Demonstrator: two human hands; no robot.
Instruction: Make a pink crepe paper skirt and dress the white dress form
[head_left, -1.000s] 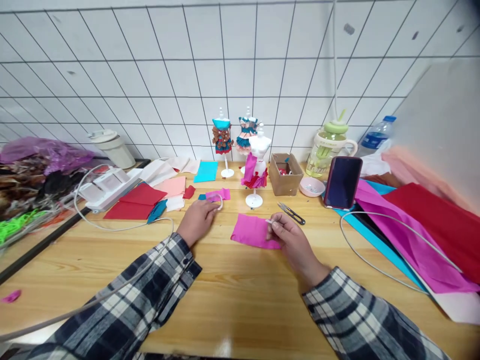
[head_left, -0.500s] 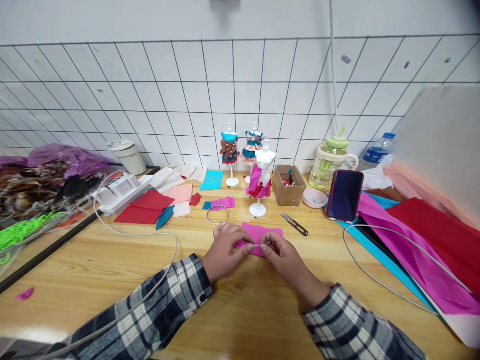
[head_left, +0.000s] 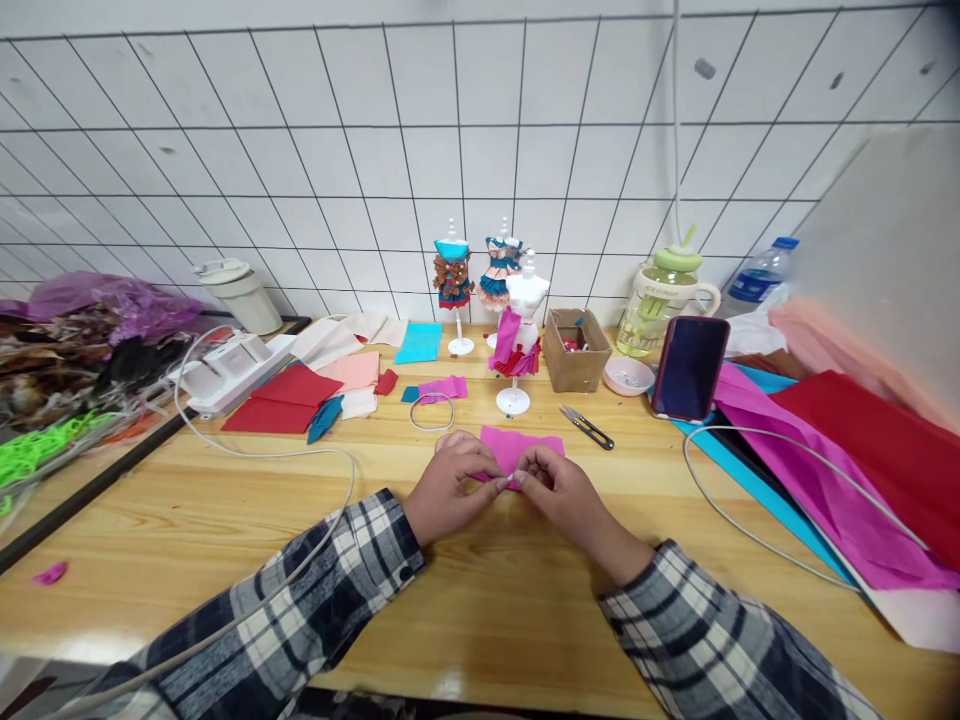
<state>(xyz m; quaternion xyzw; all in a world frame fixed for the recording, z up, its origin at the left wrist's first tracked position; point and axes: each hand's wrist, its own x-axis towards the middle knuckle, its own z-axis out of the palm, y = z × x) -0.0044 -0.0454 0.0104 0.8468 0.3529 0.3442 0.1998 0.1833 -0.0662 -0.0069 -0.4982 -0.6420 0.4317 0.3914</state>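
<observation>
A magenta cloth piece (head_left: 517,446) lies on the wooden table. Over its near edge my left hand (head_left: 456,487) and my right hand (head_left: 559,492) meet, each with thumb and fingers pinched on that edge. A small pale bit shows between the fingertips, too small to make out. Just beyond the cloth stands a small white dress form (head_left: 526,290) with magenta and red cloth around its lower half. Black-handled thread snips (head_left: 589,428) rest to the right, and a thin hoop (head_left: 432,412) lies to the left.
Two dressed forms (head_left: 452,275) stand behind, near a cardboard box (head_left: 576,360) and a pink bowl (head_left: 628,377). A phone (head_left: 688,368) leans at the right beside coloured cloths (head_left: 847,470). Red cloth (head_left: 281,400) and a power strip (head_left: 240,372) are at the left.
The view has tilted down a little, so things sit higher in the picture. My fingertips have come closer together at the cloth's near edge.
</observation>
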